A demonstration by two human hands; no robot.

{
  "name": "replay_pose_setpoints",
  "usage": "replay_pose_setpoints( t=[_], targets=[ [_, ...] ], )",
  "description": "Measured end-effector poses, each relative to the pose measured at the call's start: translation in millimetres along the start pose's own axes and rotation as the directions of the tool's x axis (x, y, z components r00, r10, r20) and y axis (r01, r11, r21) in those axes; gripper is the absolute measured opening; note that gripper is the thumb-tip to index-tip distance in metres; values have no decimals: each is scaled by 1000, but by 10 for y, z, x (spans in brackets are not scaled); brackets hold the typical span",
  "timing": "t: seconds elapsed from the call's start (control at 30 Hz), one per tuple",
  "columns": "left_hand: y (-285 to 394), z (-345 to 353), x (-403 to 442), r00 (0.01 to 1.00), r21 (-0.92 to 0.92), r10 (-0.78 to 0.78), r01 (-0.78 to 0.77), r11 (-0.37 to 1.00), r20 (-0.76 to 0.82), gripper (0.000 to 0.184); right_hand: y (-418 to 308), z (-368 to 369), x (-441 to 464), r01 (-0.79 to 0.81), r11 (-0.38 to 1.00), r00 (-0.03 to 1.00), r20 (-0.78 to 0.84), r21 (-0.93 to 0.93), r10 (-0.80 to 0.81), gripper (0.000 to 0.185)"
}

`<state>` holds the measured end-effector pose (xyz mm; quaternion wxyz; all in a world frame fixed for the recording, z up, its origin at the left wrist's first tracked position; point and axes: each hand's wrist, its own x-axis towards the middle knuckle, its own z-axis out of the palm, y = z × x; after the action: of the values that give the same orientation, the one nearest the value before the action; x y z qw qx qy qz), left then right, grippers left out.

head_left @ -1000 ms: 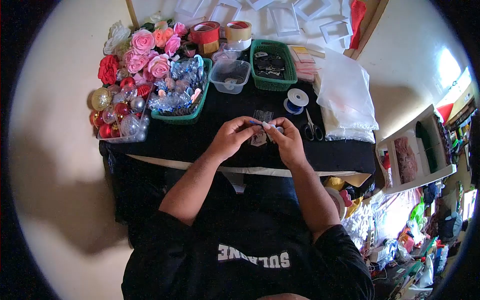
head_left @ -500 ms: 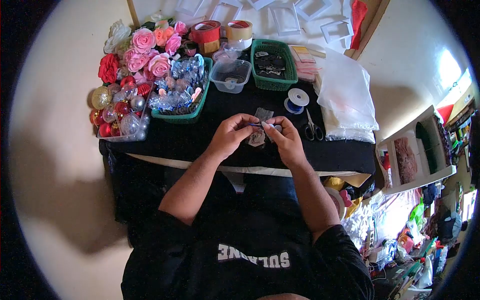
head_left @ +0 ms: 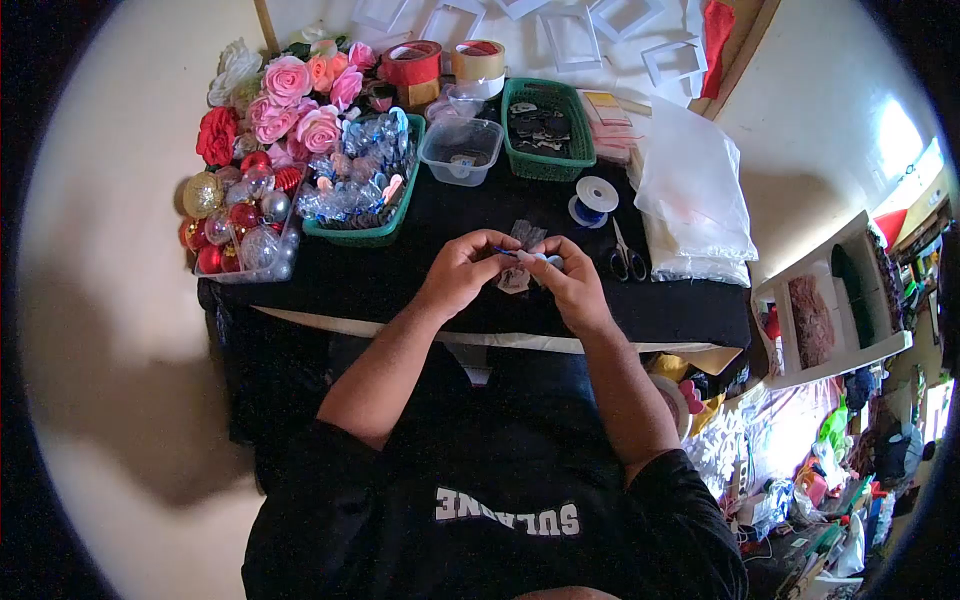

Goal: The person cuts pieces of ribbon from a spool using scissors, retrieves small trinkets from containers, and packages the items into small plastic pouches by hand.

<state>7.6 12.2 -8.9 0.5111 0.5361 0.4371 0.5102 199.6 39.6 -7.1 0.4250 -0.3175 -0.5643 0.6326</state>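
Observation:
Near the front edge of the black-covered table, my left hand and my right hand meet with pinched fingers. Between them runs a thin blue ribbon, gripped by my left fingertips. My right fingers close around the neck of a small clear plastic packet, which hangs below the hands with its top showing above them. What is inside the packet is too small to tell. A spool of blue ribbon and black scissors lie just right of my right hand.
Green baskets, a clear tub and tape rolls stand behind the hands. Flowers and a box of baubles are at left. Plastic bags lie at right, white frames at the back.
My right fingertips have shifted slightly and curled in closer to my left ones. The packet between the hands has tilted a little. Nothing else has moved.

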Motion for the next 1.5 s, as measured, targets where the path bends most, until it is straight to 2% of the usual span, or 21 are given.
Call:
replay_pose_setpoints(
  t=[0.03,0.27,0.33,0.4,0.67,0.77,0.97,1.13,1.23,1.5],
  targets=[
    [-16,-1,5,999,-1,36,-36,999,3,21,7,-4,2,0,1000,1000,0,0,0,19],
    [42,-6,-30,1000,16,28,-28,999,4,22,-2,-16,7,-10,1000,1000,-8,12,10,17],
    [23,-17,-32,997,-121,-26,34,992,66,23,7,-23,10,-24,1000,999,-23,3,24,17],
    [23,-14,-30,998,-120,-22,29,992,63,24,12,-15,9,-9,998,999,-39,55,11,18],
    [86,27,-39,1000,-91,-15,13,996,-23,23,14,6,16,-11,998,998,-60,63,15,18],
    [45,-3,-26,1000,-58,-7,7,998,8,22,36,-13,25,-3,999,997,-71,55,7,17],
    [0,-34,-22,997,-130,-13,23,991,77,20,95,-40,46,17,999,997,-78,47,-13,17],
    [66,-47,-44,992,-18,10,-7,1000,122,26,31,-13,20,-15,999,997,-71,53,19,17],
    [66,-47,-51,990,-23,2,1,1000,138,27,27,-18,16,-26,994,999,-42,108,31,18],
    [47,-51,-35,993,-33,-20,24,999,115,27,41,-26,18,-16,1000,1000,-15,26,16,19]
  ],
)
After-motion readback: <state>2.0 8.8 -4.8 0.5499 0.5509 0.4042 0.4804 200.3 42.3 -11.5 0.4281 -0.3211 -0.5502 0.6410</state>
